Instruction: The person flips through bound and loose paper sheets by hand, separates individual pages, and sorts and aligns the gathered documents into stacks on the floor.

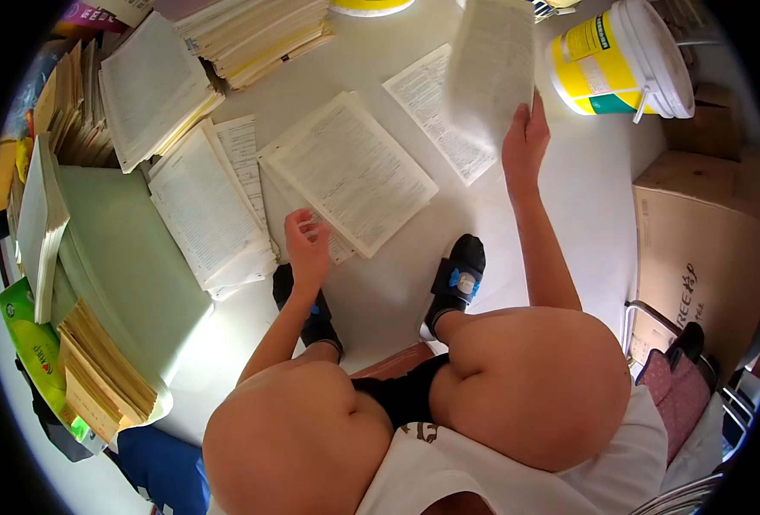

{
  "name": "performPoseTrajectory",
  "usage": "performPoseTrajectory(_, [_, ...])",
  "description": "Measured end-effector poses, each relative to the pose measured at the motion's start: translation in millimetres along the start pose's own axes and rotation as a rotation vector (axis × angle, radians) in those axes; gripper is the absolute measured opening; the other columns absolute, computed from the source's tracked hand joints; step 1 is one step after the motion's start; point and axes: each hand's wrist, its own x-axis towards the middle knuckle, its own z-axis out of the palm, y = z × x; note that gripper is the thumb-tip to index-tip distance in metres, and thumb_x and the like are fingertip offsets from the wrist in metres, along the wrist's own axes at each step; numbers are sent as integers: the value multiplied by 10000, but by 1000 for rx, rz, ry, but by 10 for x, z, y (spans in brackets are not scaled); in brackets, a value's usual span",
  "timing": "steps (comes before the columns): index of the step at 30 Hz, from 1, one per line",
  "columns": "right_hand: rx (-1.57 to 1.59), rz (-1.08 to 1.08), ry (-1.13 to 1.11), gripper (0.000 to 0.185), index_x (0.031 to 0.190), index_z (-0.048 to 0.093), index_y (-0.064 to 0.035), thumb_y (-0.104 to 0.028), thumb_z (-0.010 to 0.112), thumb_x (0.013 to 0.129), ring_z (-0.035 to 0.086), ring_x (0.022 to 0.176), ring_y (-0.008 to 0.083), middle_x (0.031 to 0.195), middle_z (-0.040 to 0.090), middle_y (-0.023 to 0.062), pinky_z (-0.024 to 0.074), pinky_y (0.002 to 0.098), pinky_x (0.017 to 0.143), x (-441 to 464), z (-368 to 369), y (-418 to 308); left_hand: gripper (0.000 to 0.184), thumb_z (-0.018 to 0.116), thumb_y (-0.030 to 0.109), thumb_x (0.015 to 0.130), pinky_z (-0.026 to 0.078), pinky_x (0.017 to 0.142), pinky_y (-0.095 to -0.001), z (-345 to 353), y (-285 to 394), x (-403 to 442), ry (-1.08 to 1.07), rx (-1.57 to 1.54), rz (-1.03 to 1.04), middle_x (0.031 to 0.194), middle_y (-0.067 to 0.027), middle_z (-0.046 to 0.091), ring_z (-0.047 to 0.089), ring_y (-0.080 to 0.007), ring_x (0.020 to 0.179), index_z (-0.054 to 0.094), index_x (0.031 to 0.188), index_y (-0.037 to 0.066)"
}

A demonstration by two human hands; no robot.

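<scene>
My right hand (526,142) pinches the lower edge of a printed paper (491,69), raised above the floor and blurred by motion. Partly under it, another printed sheet (431,99) lies flat. My left hand (308,245) has loosely curled fingers a little apart, with nothing visible held in them. It hovers by the lower left corner of a printed paper stack (354,172) in the middle of the floor; whether it touches is unclear. Left of that stack lies a second loose paper pile (204,206), its sheets unevenly overlapped.
Thick paper stacks (251,39) stand at the back left, beside a pale green surface (122,232) bearing bundles (105,369). A yellow-and-white bucket (616,64) sits at upper right, above a cardboard box (697,249). My black slippers (461,275) rest near the middle stack.
</scene>
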Motion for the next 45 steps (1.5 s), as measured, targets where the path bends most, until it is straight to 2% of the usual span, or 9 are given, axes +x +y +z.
performPoseTrajectory(2, [-260, -443, 62, 502, 1463, 511, 0, 64, 395, 980, 612, 1268, 333, 1391, 619, 211, 474, 391, 1074, 124, -9, -49, 412, 674, 105, 973, 543, 885, -333, 16, -136, 20, 4, -112, -91, 1190, -110, 605, 636, -193, 1014, 487, 1333, 30])
performPoseTrajectory(3, [-303, -468, -23, 572, 1497, 467, -6, 115, 370, 946, 486, 1407, 378, 1531, 490, 231, 409, 417, 1166, 130, 29, 66, 412, 674, 105, 973, 543, 885, -333, 23, -184, 23, 6, -115, -93, 1190, -110, 605, 636, -193, 1014, 487, 1333, 30])
performPoseTrajectory(6, [-472, -510, -142, 541, 1517, 437, -4, 67, 411, 981, 426, 1445, 397, 1584, 407, 247, 350, 427, 1205, 31, 341, 633, 430, 678, 118, 979, 545, 886, -335, 32, -269, 36, -30, -79, -114, 1181, -113, 611, 635, -185, 1013, 483, 1350, 19])
performPoseTrajectory(12, [-853, -369, -481, 693, 1627, 237, -80, -386, 485, 1057, 180, 1575, 357, 1715, 140, 168, 187, 621, 1234, -517, 708, 1623, 522, 693, 82, 942, 549, 906, -332, 80, -257, 43, 2, -11, -81, 1193, -144, 618, 642, -208, 1053, 466, 1404, -3])
performPoseTrajectory(19, [-555, -296, -418, 640, 1567, 344, -64, -265, 595, 1013, 277, 1532, 384, 1685, 237, 170, 321, 498, 1216, -604, 844, 1440, 561, 681, 62, 924, 527, 966, -361, 113, -220, 120, 70, -43, -69, 1281, -169, 579, 611, -245, 1149, 441, 1424, -25])
performPoseTrajectory(23, [-309, -355, -810, 661, 1523, 396, -41, -216, 676, 950, 344, 1508, 340, 1656, 309, 153, 407, 425, 1167, -1206, 1010, 707, 591, 694, 50, 908, 511, 988, -372, 160, -201, 122, 88, -120, -79, 1279, -177, 579, 612, -251, 1143, 425, 1428, -28])
performPoseTrajectory(32, [-202, -412, -843, 716, 1473, 400, 44, -199, 743, 893, 285, 1516, 422, 1619, 311, 252, 274, 519, 1234, -1833, 1263, 578, 535, 706, 75, 940, 518, 984, -359, 218, -212, 277, 82, -294, -104, 1265, -162, 630, 638, -229, 1120, 462, 1402, -42])
performPoseTrajectory(38, [-105, -310, -876, 697, 1437, 444, 55, -247, 761, 895, 306, 1500, 433, 1602, 333, 267, 300, 471, 1227, -1772, 1257, 580, 308, 555, 178, 1079, 537, 977, -335, 114, -163, 242, -208, -650, -378, 1231, -78, 661, 648, -173, 1085, 561, 1325, -8])
performPoseTrajectory(45, [-97, -276, -867, 762, 1452, 446, 42, -347, 772, 883, 333, 1485, 447, 1586, 356, 283, 326, 471, 1210, -1766, 1290, 512, 316, 489, 221, 1109, 543, 977, -352, 56, -202, 234, -326, -836, -374, 1230, -66, 659, 650, -175, 1085, 554, 1339, 15])
